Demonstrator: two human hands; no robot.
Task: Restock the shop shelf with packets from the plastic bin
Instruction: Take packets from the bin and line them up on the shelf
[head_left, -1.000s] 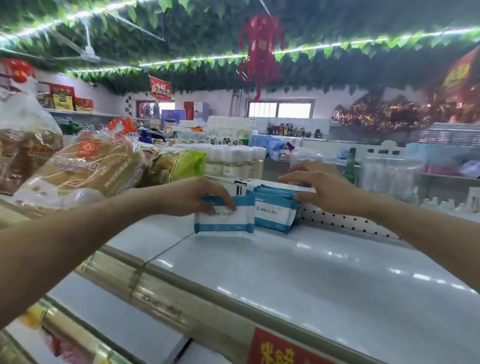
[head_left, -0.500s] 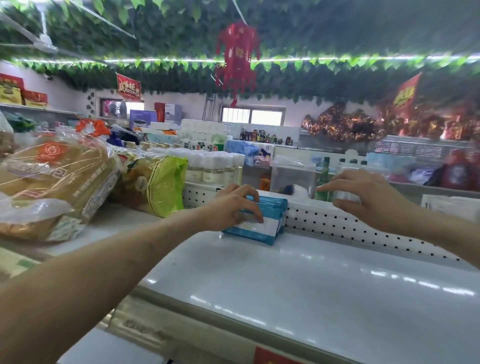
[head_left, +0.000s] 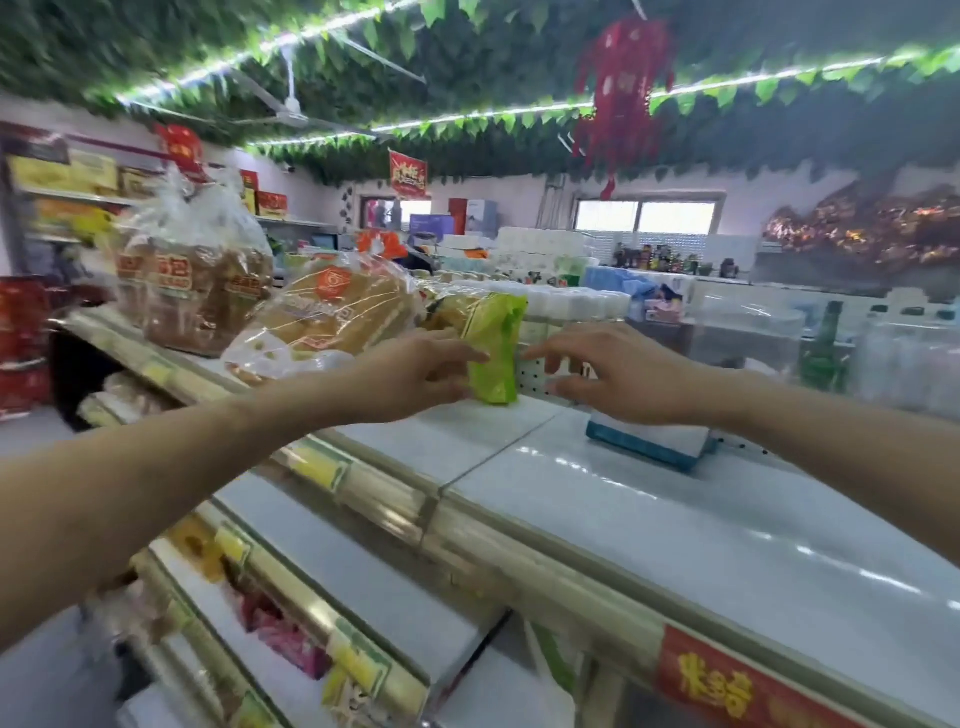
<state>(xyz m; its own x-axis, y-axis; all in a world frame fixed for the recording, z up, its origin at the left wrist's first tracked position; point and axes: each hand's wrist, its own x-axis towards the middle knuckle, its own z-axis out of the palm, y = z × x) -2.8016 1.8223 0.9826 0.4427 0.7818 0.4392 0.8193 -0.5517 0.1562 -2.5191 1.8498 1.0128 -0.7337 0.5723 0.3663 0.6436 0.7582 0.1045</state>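
Observation:
A stack of blue-and-white packets (head_left: 649, 444) lies on the white top shelf (head_left: 675, 530) against the perforated back panel. My right hand (head_left: 618, 374) hovers just above the stack with fingers spread and loosely bent, holding nothing. To its left my left hand (head_left: 421, 374) touches the side of a green packet (head_left: 493, 348) standing at the shelf's back; whether the fingers grip it is unclear. The plastic bin is out of view.
Bagged bread loaves (head_left: 332, 317) and a taller bread bag (head_left: 192, 280) crowd the shelf's left end. White-capped bottles (head_left: 566, 304) stand behind the back panel, with a green glass bottle (head_left: 823, 353) further right. Lower shelves (head_left: 363, 582) step out below, edged by price rails.
My left hand has left the blue-and-white packets and moved left to the green packet. My right hand has come down over the stack. The view has swung left.

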